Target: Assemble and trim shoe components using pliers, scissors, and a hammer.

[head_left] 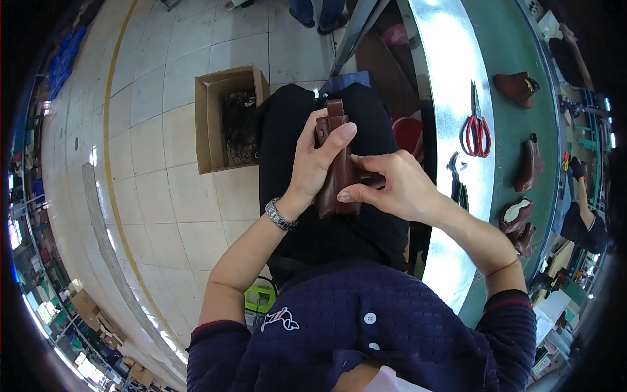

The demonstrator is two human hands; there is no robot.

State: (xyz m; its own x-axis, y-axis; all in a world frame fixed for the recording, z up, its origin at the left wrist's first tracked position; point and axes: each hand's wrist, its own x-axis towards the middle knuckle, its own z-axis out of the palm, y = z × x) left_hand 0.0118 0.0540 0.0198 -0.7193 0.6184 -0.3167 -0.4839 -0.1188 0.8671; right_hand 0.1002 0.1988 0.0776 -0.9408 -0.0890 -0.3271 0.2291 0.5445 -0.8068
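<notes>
Over my lap both hands hold a brown leather boot upper (pixel 339 183), upright in the view, with a short tab standing up at its far end. My left hand (pixel 315 158) is wrapped round its left side, thumb pressed across the front near the top. From the right my right hand (pixel 400 186) closes on its lower part, thumb on the front face and the index finger higher along the side. The other right fingers are partly hidden behind the thumb. A bracelet circles my left wrist.
On the metal ledge to my right lie red-handled scissors (pixel 477 130) and dark-handled pliers (pixel 458 179). Several brown boots (pixel 531 163) stand or lie on the green belt (pixel 499 117) beyond. An open cardboard box (pixel 210 124) with dark scraps sits on the tiled floor at left. Other people are nearby.
</notes>
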